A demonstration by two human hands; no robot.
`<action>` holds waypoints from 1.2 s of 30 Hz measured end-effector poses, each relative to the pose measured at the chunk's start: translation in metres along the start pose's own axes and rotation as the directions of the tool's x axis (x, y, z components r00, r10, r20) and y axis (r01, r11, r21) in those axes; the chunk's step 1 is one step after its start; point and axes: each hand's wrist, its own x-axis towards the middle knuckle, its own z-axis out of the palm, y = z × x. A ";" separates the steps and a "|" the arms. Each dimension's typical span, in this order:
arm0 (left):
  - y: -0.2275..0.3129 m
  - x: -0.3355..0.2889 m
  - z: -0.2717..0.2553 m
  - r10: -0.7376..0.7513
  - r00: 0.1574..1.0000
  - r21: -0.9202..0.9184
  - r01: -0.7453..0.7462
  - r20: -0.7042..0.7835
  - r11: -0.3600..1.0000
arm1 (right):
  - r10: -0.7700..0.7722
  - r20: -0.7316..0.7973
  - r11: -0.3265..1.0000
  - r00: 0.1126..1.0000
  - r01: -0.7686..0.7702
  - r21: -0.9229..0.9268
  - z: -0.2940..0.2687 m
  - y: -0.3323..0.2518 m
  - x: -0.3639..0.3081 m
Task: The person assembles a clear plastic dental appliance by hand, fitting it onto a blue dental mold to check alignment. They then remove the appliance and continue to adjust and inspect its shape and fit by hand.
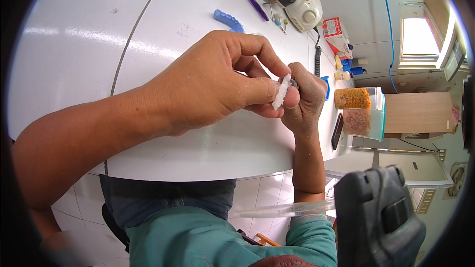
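Note:
My left hand [217, 81] pinches a small white tooth-like piece [282, 92] with a jagged edge between thumb and fingers. My right hand [308, 100] is closed just beside it, the fingers of both hands close together over the table. The dark metal end of a handpiece [295, 84] shows at the right fist, right against the white piece; the rest of it is hidden in the grip. Fine pale dust coats the fingers. Beyond my left hand lies a blue tooth-row mould [228, 20].
A purple-handled tool [251, 0], small rotary bits [279, 21] and a cream machine [303, 12] with a coiled black cord [317, 60] lie at the far side. Tubs of yellow granules [352, 98] and pink granules [357, 121] stand right, near a dark flat object [337, 131].

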 end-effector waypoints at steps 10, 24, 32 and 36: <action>0.002 0.000 0.000 0.039 0.997 0.074 -0.034 -0.070 0.997 | 0.024 -0.037 1.000 0.999 -0.024 0.003 -0.005 0.003 0.003; 0.006 0.000 0.000 0.010 0.999 0.059 -0.008 -0.036 0.998 | 0.018 -0.037 0.999 0.999 -0.020 -0.043 0.001 0.002 0.002; 0.006 0.002 -0.001 0.071 0.997 0.046 -0.069 -0.042 0.997 | 0.100 -0.150 0.991 0.984 -0.086 0.099 -0.007 0.001 0.002; 0.006 0.003 0.005 0.142 0.986 0.247 -0.118 -0.083 0.962 | 0.062 -0.240 0.984 0.969 -0.019 0.179 -0.014 -0.006 0.002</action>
